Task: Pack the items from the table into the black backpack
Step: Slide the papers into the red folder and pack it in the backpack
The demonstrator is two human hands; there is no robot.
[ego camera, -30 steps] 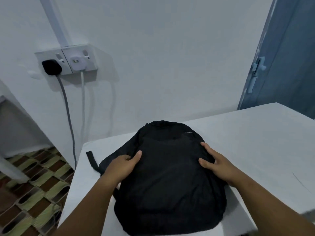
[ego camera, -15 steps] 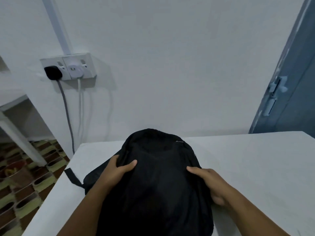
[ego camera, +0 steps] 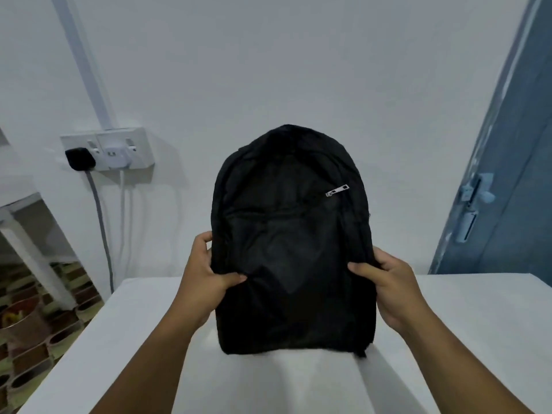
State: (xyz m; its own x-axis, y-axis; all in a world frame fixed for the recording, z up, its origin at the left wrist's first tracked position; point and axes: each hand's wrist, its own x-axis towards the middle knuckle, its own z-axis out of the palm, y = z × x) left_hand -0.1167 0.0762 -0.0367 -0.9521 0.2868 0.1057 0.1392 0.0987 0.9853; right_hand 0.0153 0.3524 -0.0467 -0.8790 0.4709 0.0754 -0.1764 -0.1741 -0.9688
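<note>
The black backpack (ego camera: 291,234) stands upright in front of me, its base at the white table (ego camera: 463,339). Its front faces me, and a silver zipper pull (ego camera: 337,190) shows at the upper right. My left hand (ego camera: 209,276) grips the backpack's left side, thumb on the front fabric. On the opposite side, my right hand (ego camera: 388,282) grips the right edge the same way. No other items show on the table.
A white wall is close behind the table, with a double socket (ego camera: 110,152) holding a black plug and a white charger, cables hanging down. A blue door (ego camera: 507,174) with a handle stands at the right. Patterned floor lies to the left.
The backpack lay flat on the table under both hands; now both hands grip its sides and it has been raised upright. The view has tilted up.
</note>
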